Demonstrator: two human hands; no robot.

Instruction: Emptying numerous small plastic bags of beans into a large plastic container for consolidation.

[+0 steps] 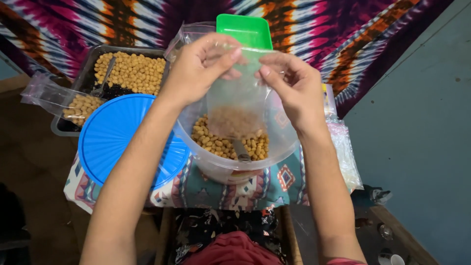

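Two hands pinch a clear plastic bag over a tub of roasted nuts.

Nearest the camera, a patterned cloth [235, 189] covers the small table under the round tub [230, 162]. Directly above the tub, the left hand [198, 66] and right hand [289, 83] grasp the top edge of the bag [235, 108] between fingertips. Left of the tub lies a blue lid [122, 140]; beyond it, a tray of nuts [130, 71] and a tie-dye hanging [343, 29].

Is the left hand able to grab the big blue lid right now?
Probably not yet: the left hand is pinching the small clear bag with the right hand. The blue lid lies uncovered just beneath that forearm.
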